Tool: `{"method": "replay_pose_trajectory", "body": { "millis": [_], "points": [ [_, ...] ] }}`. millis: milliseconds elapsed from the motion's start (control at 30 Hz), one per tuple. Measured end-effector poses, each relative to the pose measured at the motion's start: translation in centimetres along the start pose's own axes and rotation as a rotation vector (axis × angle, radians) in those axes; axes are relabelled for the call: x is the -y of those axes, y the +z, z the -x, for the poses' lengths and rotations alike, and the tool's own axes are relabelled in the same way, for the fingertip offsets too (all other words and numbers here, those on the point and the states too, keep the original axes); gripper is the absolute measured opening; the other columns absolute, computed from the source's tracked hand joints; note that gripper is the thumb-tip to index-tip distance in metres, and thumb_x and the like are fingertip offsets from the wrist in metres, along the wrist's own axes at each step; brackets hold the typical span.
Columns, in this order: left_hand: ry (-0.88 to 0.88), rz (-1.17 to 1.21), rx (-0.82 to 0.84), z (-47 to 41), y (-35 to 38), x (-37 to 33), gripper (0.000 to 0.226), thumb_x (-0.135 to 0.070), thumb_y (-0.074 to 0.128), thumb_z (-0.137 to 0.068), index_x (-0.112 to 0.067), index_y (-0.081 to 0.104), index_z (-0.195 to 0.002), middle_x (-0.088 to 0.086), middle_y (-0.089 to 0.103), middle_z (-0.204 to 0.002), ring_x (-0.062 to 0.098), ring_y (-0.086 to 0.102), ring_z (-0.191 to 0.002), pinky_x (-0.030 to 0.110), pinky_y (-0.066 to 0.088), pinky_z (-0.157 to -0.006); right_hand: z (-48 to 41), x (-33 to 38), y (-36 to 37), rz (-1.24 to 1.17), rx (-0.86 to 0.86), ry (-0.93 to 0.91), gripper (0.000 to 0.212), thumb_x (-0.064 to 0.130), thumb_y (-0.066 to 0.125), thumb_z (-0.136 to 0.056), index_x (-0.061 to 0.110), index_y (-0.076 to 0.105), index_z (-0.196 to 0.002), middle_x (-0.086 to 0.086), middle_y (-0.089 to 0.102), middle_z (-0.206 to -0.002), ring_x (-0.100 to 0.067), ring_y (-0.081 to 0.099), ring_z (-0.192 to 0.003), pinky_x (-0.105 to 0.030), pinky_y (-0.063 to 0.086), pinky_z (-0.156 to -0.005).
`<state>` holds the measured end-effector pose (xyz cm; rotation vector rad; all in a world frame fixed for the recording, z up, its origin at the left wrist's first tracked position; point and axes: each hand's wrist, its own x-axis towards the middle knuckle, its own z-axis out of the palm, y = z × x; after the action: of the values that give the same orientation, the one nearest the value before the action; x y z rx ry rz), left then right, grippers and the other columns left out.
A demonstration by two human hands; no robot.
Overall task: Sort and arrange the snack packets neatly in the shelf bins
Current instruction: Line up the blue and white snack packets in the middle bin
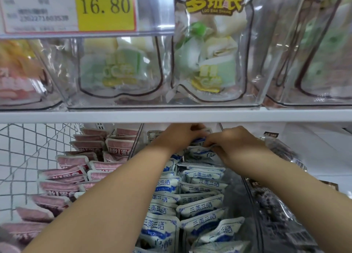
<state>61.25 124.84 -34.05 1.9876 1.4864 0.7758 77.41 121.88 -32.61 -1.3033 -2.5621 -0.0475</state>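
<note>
Evidently left hand [179, 136] and right hand [236, 146] pinch blue-and-white snack packets [199, 151] deep in the clear plastic bin [138, 136]; tugging could topple its 2 rows.

Place: a shop, at its snack shelving.
Pricing: yellow price tag [105, 6] reading 16.80 on a bin front.
Stock: identical pink packets [80, 169] and blue-and-white packets [202, 197], lined up in rows.
Fixtures: clear bins [255, 92], white shelf [171, 116], wire grid panel [22, 148].

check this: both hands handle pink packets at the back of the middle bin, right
No. The head view shows the left hand and right hand at the back of the middle bin handling blue-and-white packets; the pink packets lie further left.
</note>
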Motion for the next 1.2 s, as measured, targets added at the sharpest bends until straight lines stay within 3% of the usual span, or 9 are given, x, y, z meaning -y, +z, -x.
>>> {"method": "replay_pose_trajectory", "body": {
  "millis": [67,233,500,600,700,800,900,1067,1200],
  "points": [
    [-0.022,0.028,0.035,-0.6,0.0,0.0,0.017,-0.03,0.061,-0.089,-0.02,0.067,-0.101,-0.01,0.064,-0.097,0.002,0.057,-0.089,0.012,0.04,-0.074,-0.2,-0.1,0.1,-0.012,-0.038,0.023,0.029,0.015,0.051,-0.092,0.028,0.063,-0.114,0.0,0.067,-0.108,-0.024,0.057,-0.1,-0.025,0.031,-0.08],
    [-0.094,0.093,-0.131,-0.3,-1.3,1.5,0.024,-0.037,0.065,-0.085,-0.024,0.067,-0.104,-0.017,0.06,-0.089,-0.009,0.051,-0.075,-0.004,0.036,-0.059,-0.9,-0.3,0.2,-0.117,-0.143,0.121,0.013,0.011,0.058,-0.085,0.021,0.063,-0.092,-0.002,0.066,-0.095,-0.023,0.059,-0.09,-0.032,0.047,-0.076],
    [-0.063,-0.157,0.017,0.3,-1.4,1.7,0.021,-0.034,0.05,-0.095,-0.025,0.065,-0.107,-0.012,0.063,-0.098,0.0,0.053,-0.087,0.009,0.035,-0.07,-2.4,-0.7,0.1,-0.095,0.076,0.096,0.007,0.02,0.056,-0.088,0.027,0.061,-0.088,0.009,0.056,-0.089,-0.01,0.046,-0.08,-0.023,0.029,-0.062],
    [-0.096,-0.144,-0.2,1.3,-1.5,1.1,0.025,-0.033,0.047,-0.096,-0.015,0.063,-0.103,0.003,0.065,-0.1,0.015,0.058,-0.095,0.023,0.039,-0.081,-2.1,-0.6,0.2,-0.133,0.005,0.121,0.009,0.019,0.056,-0.087,0.023,0.064,-0.092,0.005,0.061,-0.089,-0.015,0.055,-0.085,-0.023,0.032,-0.06],
    [-0.129,-0.212,-0.349,3.5,-2.2,-0.1,0.02,-0.033,0.053,-0.093,-0.016,0.064,-0.092,-0.004,0.064,-0.086,0.016,0.06,-0.085,0.027,0.046,-0.083,-2.1,-0.5,0.4,-0.139,-0.028,0.133,0.013,0.017,0.058,-0.088,0.019,0.064,-0.099,0.001,0.063,-0.095,-0.017,0.054,-0.087,-0.024,0.033,-0.067],
    [-0.006,-0.453,-0.055,5.9,-1.8,-0.9,0.016,-0.033,0.059,-0.089,-0.03,0.066,-0.103,-0.013,0.068,-0.101,0.008,0.062,-0.091,0.027,0.049,-0.087,-2.1,-0.5,0.5,-0.16,-0.08,0.158,0.01,0.02,0.062,-0.086,0.024,0.058,-0.094,0.009,0.048,-0.081,-0.013,0.042,-0.077,-0.026,0.029,-0.058],
    [0.094,-0.765,0.105,5.9,-0.6,-0.3,0.032,-0.033,0.053,-0.093,-0.031,0.057,-0.125,-0.006,0.062,-0.122,0.019,0.059,-0.107,0.033,0.048,-0.093,-2.2,-0.6,0.6,-0.165,-0.074,0.163,0.013,0.021,0.061,-0.085,0.029,0.055,-0.093,0.011,0.044,-0.079,-0.01,0.039,-0.068,-0.018,0.026,-0.052],
    [-0.004,-0.833,0.248,4.1,0.6,0.0,0.035,-0.013,0.044,-0.097,-0.026,0.055,-0.127,0.003,0.065,-0.114,0.026,0.062,-0.097,0.038,0.052,-0.086,-2.7,-0.8,1.0,-0.078,-0.001,0.126,0.026,0.023,0.056,-0.09,0.023,0.063,-0.115,0.001,0.06,-0.124,-0.02,0.053,-0.112,-0.025,0.038,-0.083],
    [-0.072,-0.622,0.397,4.5,-0.9,-1.0,0.042,-0.022,0.049,-0.096,-0.023,0.044,-0.138,-0.003,0.048,-0.14,0.019,0.05,-0.121,0.024,0.037,-0.099,-2.8,-0.7,0.8,-0.057,-0.003,0.087,0.029,0.022,0.056,-0.091,0.026,0.062,-0.119,0.003,0.062,-0.123,-0.017,0.054,-0.113,-0.022,0.033,-0.08]
  ]
}}
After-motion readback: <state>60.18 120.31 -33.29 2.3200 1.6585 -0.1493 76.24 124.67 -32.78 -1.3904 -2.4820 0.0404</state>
